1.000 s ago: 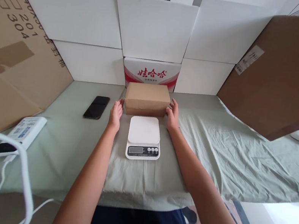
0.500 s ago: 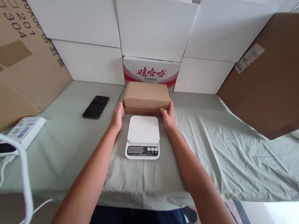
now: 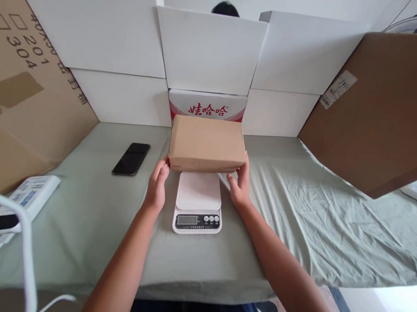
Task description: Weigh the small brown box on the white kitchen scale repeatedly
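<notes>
A closed brown cardboard box (image 3: 208, 145) is held up between my two hands, its near edge over the back part of a white kitchen scale (image 3: 199, 192). My left hand (image 3: 157, 182) grips the box at its lower left corner. At the lower right corner my right hand (image 3: 240, 183) holds it, thumb in front. The fingers under and behind the box are hidden. The scale lies flat on the cloth, its dark display and several round buttons facing me.
A black phone (image 3: 131, 159) lies left of my left hand. Farther left sits a white power strip (image 3: 20, 206) with a white cable. White boxes (image 3: 206, 51) form a wall behind, and large cartons (image 3: 390, 107) flank both sides. Green cloth (image 3: 98, 233) covers the table.
Both hands have lifted the cardboard box and brought it nearer, so it now overhangs the back of the scale. The view has tilted up slightly.
</notes>
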{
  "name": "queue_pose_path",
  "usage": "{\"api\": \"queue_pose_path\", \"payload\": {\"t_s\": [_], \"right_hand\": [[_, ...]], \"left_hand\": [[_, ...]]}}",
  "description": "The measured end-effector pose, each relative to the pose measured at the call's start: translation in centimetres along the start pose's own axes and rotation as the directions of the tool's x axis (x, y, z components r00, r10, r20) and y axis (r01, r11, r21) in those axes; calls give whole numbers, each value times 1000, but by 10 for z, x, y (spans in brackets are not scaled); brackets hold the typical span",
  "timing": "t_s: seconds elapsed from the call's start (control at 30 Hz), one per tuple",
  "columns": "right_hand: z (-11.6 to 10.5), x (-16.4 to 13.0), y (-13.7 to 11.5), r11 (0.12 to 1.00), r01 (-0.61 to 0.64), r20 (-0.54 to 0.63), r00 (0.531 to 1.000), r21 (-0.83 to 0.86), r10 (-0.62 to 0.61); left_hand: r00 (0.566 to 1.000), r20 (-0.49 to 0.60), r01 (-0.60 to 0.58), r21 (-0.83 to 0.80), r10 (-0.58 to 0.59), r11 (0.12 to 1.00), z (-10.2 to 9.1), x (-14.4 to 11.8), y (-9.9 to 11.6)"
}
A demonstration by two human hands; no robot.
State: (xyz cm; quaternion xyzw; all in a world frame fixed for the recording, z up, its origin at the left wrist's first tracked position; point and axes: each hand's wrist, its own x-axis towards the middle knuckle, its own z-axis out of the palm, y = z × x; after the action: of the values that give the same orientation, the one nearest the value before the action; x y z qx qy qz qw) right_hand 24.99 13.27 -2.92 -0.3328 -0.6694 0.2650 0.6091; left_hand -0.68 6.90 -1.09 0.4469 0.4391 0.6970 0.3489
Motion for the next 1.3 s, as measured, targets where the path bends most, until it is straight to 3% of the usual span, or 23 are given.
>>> {"api": "queue_pose_path", "payload": {"t_s": [0.2,0.43,0.6,0.87,1.3], "right_hand": [[-15,-24,-25,999,39,16,999,-36,-38],[-24,-45,-43,987,82,46,996,-135,-76],[-28,-63,-57,987,42,88,996,-154,-28],[-28,-64,-62,988,-22,76,996,-155,35],[-28,-65,-61,990,-42,76,996,-131,52]], "left_hand": [[997,12,-75,-17,75,997,-4,-33,14],[1000,6,-15,16,15,1000,-14,-69,19],[998,-54,-20,10,20,1000,-21,-93,20],[999,8,50,66,-51,997,-23,-99,21],[999,-13,50,58,-49,997,-26,-99,23]]}}
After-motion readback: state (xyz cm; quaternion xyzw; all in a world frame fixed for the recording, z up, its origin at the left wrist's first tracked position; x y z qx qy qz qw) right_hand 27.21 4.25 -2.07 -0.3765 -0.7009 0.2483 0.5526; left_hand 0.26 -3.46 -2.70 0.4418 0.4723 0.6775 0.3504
